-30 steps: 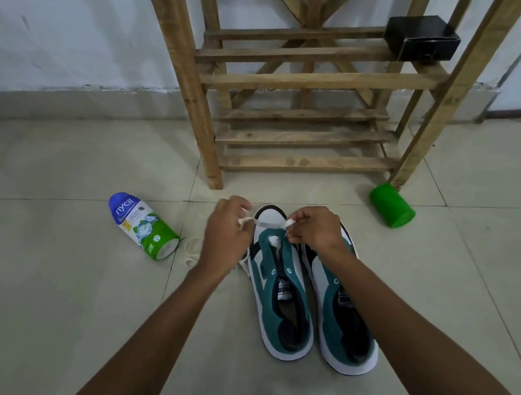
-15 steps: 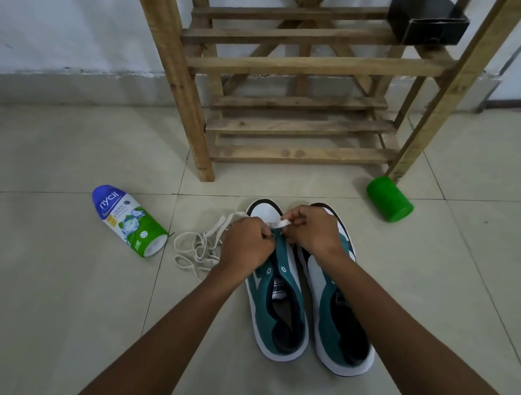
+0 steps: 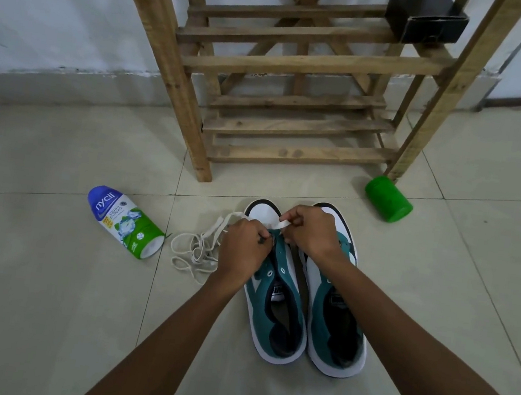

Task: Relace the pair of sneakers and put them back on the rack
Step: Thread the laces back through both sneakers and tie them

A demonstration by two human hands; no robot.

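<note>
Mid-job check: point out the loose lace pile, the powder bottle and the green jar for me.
lace pile [image 3: 194, 251], head view, on the tangled loops lying on the floor.
powder bottle [image 3: 126, 222], head view, on the middle of its printed label.
green jar [image 3: 388, 199], head view, on its side wall.

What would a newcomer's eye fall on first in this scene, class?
Two hands, the left hand and right hand, pinch a white lace over the toe of the left teal sneaker, beside its partner. Behind stands a wooden rack.
</note>
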